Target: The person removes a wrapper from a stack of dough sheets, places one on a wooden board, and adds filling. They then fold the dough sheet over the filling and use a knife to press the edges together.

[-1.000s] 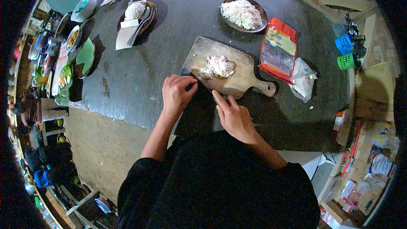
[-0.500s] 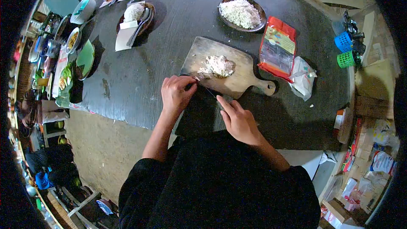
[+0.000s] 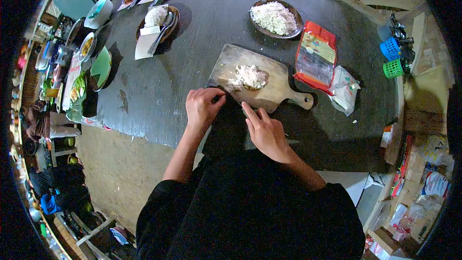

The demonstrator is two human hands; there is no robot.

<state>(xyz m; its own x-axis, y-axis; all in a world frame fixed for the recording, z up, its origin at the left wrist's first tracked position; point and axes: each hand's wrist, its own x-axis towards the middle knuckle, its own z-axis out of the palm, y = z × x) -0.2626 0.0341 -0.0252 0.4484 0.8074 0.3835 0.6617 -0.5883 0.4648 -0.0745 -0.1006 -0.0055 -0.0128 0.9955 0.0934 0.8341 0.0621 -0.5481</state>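
A wooden cutting board (image 3: 274, 74) lies on the dark table, its handle to the right. On it is a small heap of chopped, pale shredded food (image 3: 249, 77). My left hand (image 3: 203, 108) is at the board's near left corner, thumb and fingertips pinched together; whatever is between them is too small to make out. My right hand (image 3: 267, 132) is at the board's near edge, closed around a knife with the forefinger stretched along it. Most of the knife is hidden by the hand, and its dark blade barely shows against the table.
Beyond the board stands a brown plate of shredded white food (image 3: 274, 18). A red packet (image 3: 315, 53) and a crumpled white bag (image 3: 344, 89) lie to the right. Plates with rice mounds (image 3: 156, 17), a white bowl (image 3: 99, 12) and a green dish (image 3: 101, 69) are at left.
My right hand has shifted slightly left toward my left hand along the board's near edge. My left hand stays pinched at the corner. The whole view has shifted a little.
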